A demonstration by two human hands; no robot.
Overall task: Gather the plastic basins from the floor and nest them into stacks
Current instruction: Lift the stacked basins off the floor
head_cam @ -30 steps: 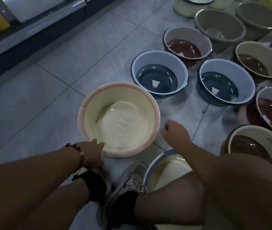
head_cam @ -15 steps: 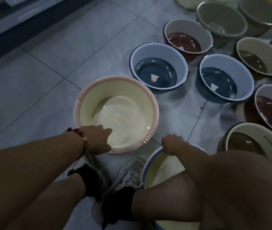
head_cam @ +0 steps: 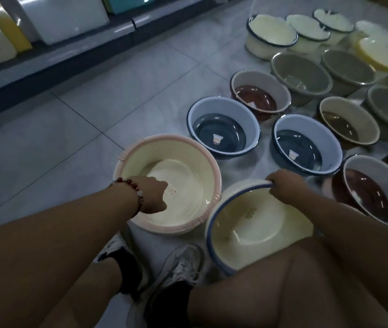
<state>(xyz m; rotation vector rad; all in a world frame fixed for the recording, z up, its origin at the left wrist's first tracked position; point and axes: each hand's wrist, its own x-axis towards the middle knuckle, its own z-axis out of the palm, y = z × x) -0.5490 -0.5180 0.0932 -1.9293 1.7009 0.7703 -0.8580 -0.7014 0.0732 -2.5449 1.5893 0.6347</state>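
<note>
Left hand [head_cam: 151,194] grips pink basin [head_cam: 126,152] near rim; right hand [head_cam: 283,184] grips blue-rimmed basin [head_cam: 214,216] far rim, tilted. Basins touch on floor [head_cam: 70,129].

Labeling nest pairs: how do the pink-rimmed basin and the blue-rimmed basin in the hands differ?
Rim: the pink-rimmed basin has a ribbed pink rim; the blue-rimmed basin has a thin blue one.
Pose: pink sits flat on the floor; blue is tilted.
Grip: left hand on pink's near rim; right hand grips blue's far rim.
Shared: cream insides, nothing in them.
</note>
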